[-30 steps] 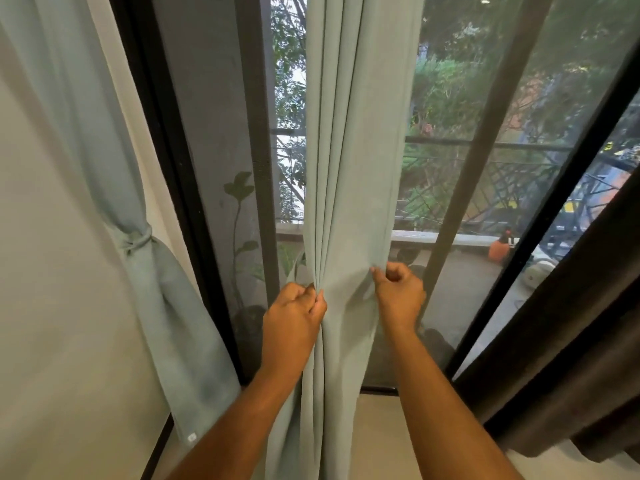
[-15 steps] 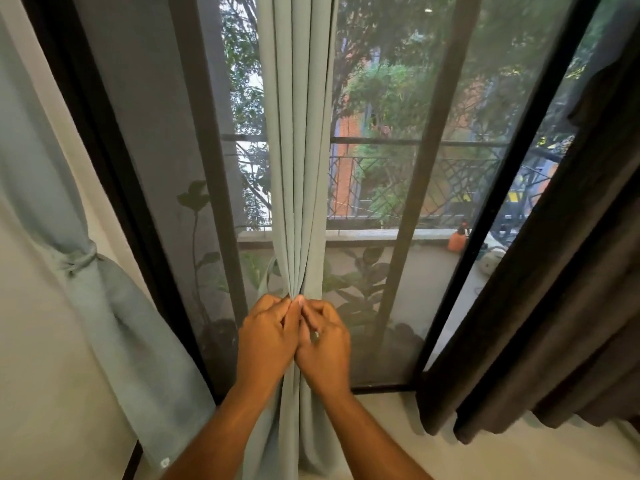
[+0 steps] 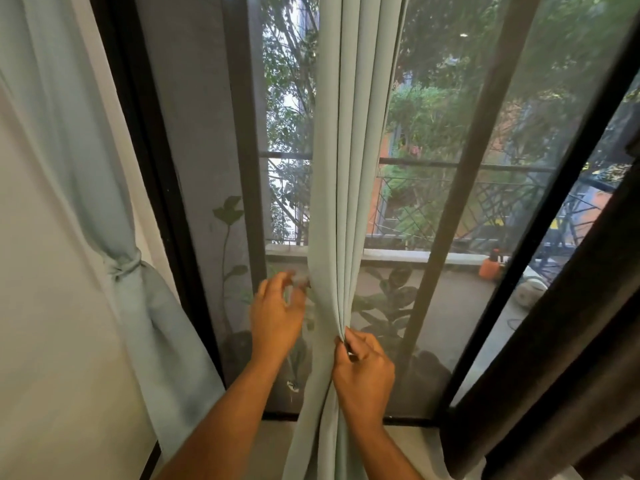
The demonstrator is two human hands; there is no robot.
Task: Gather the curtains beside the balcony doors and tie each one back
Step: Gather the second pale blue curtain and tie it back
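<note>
From the head camera I see the pale green curtain [image 3: 349, 174] hanging in narrow folds down the middle of the balcony doors [image 3: 446, 306], running from twelve o'clock to six. My right hand [image 3: 363, 372] sits at about five o'clock from centre and pinches the gathered front folds between thumb and curled fingers, right at the curtain's right-hand edge. My left hand [image 3: 277, 313] is at about seven o'clock, just beside the curtain's left edge; its fingers are spread and loosely bent and blurred, and I see no cloth held in them, though I cannot tell whether the fingertips brush the fabric.

At nine o'clock a second pale green curtain [image 3: 79, 168] hangs against the wall, cinched by a tie-back knot [image 3: 123, 266] of the same cloth, with its lower part flaring out below. At four o'clock a dark brown curtain [image 3: 571, 358] slants across the right-hand door, loose. Through the glass I make out a metal railing [image 3: 502, 202], a leafy potted plant [image 3: 384, 306] and an orange bottle [image 3: 490, 266] on the balcony ledge
</note>
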